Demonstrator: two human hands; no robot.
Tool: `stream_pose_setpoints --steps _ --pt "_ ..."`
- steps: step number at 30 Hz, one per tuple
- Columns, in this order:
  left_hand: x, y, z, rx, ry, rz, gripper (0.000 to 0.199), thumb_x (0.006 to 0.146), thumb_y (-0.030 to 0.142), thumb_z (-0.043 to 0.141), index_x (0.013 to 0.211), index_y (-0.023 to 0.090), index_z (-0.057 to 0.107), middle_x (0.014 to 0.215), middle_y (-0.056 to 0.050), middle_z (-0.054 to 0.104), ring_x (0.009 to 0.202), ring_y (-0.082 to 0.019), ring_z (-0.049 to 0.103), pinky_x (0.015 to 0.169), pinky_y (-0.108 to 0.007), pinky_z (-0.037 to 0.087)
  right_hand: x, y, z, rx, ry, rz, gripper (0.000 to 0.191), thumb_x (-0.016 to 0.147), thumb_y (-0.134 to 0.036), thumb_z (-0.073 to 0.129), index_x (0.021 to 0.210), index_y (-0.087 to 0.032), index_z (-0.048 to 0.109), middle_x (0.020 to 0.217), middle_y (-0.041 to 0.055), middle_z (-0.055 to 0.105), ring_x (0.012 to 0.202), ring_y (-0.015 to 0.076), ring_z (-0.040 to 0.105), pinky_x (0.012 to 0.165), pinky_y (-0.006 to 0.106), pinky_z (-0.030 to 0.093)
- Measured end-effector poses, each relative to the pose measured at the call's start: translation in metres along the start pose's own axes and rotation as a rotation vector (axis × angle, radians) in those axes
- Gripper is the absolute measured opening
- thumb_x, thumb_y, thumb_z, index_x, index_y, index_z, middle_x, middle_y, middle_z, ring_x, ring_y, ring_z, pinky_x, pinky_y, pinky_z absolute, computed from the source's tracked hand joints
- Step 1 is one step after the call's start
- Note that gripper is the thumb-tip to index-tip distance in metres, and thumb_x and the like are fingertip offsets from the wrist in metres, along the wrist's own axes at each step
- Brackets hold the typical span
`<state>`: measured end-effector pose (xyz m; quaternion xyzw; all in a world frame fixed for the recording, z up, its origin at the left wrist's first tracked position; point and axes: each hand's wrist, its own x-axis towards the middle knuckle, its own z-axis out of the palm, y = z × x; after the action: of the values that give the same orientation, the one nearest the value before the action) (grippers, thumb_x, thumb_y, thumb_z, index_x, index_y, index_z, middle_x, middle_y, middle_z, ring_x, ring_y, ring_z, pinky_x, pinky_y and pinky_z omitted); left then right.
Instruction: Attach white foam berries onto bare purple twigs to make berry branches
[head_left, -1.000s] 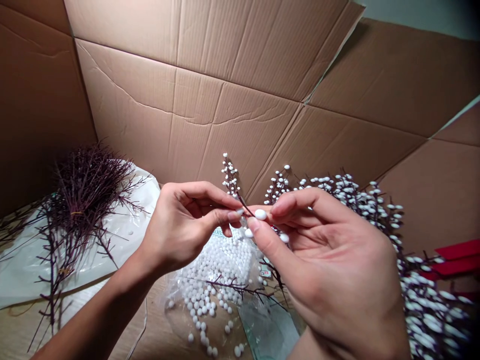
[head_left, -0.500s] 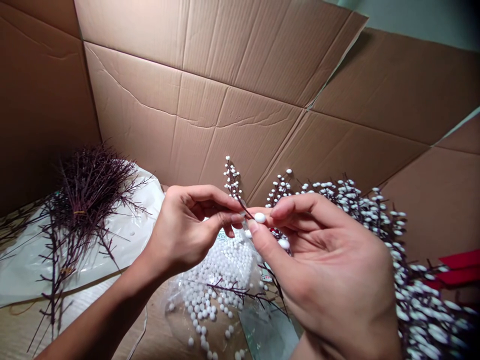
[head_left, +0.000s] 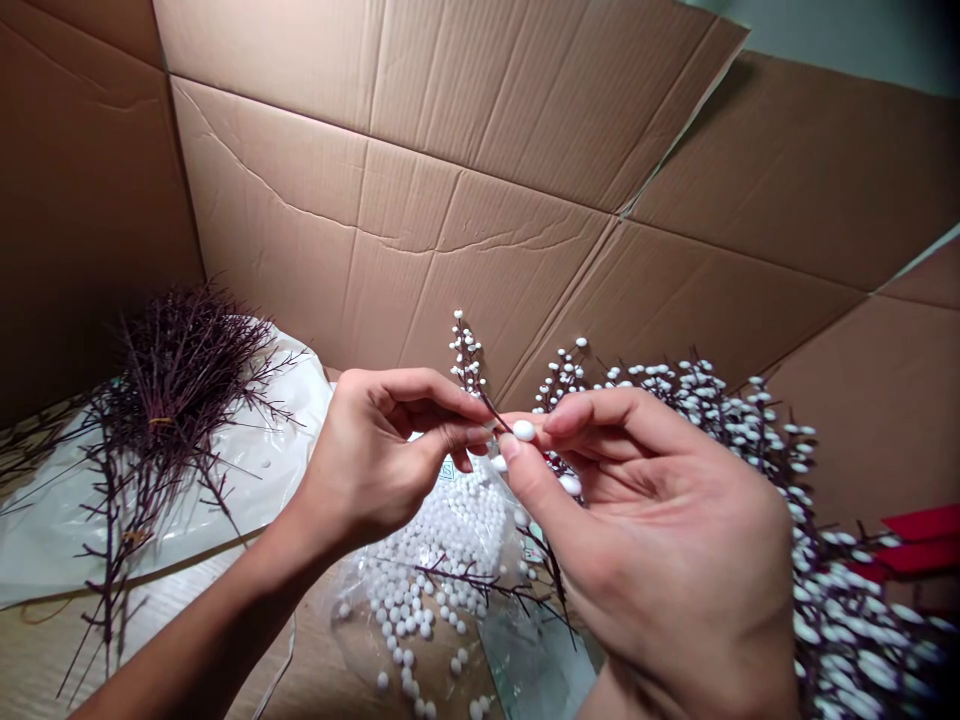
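My left hand (head_left: 405, 440) is closed in a pinch by a thin dark brown artificial twig (head_left: 496, 412), its thumb and index finger pressed together. At the twig's lower end sits a white foam berry (head_left: 523, 430). The thumb and fingers of my right hand (head_left: 645, 520) close around that berry, the thumb tip touching it from below. Another white berry (head_left: 570, 484) shows beside the right thumb. Beneath both hands lies a clear plastic bag (head_left: 352, 590) with many loose white berries (head_left: 465, 520) in and around it. My fingers hide part of the twig.
A bundle of bare brown twigs (head_left: 180, 370) rests on a white plastic sheet (head_left: 292, 400) at left. Finished white-berried branches (head_left: 720, 410) crowd the right side. A bare branch (head_left: 487, 580) lies across the bag. Cardboard panels (head_left: 390, 200) stand behind. Red strips (head_left: 922, 540) show at far right.
Almost nothing differs. The view has shifted slightly, and both hands keep the same hold, with the white berry still at the twig's end.
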<state>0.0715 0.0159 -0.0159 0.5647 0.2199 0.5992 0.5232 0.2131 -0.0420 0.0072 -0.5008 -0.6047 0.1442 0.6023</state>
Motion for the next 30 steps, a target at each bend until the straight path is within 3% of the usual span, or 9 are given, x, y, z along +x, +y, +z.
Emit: stream_pose_setpoints --steps 13,19,30 --pt "-0.0007 -0.0033 0.0011 -0.014 0.041 -0.002 0.013 0.068 0.011 0.090 0.071 0.013 0.077 0.072 -0.007 0.078 0.061 -0.017 0.072 0.057 -0.025 0.061 -0.0025 0.0008 0.0046 -0.035 0.028 -0.015 0.017 0.079 -0.019 0.084 0.086 -0.024 0.068 0.086 0.0026 0.076 0.077 0.0190 0.077 0.070 0.027 0.066" --pt "-0.0027 -0.0018 0.0043 -0.032 0.073 0.032 0.014 0.070 0.001 0.082 0.070 0.014 0.077 0.070 -0.005 0.077 0.062 -0.016 0.072 0.057 -0.023 0.061 -0.0059 -0.0024 0.0065 -0.075 0.064 -0.031 0.017 0.078 -0.018 0.083 0.085 -0.025 0.070 0.085 0.0006 0.075 0.077 0.0161 0.075 0.068 0.021 0.065" --pt "0.0002 -0.0035 0.0035 -0.168 0.021 -0.014 0.018 0.068 0.018 0.093 0.079 0.013 0.080 0.071 -0.005 0.078 0.058 -0.014 0.070 0.058 -0.023 0.061 0.0013 0.0015 -0.0014 0.022 0.000 0.037 0.025 0.078 -0.024 0.086 0.097 -0.025 0.069 0.093 0.0049 0.075 0.085 0.0213 0.078 0.074 0.028 0.068"
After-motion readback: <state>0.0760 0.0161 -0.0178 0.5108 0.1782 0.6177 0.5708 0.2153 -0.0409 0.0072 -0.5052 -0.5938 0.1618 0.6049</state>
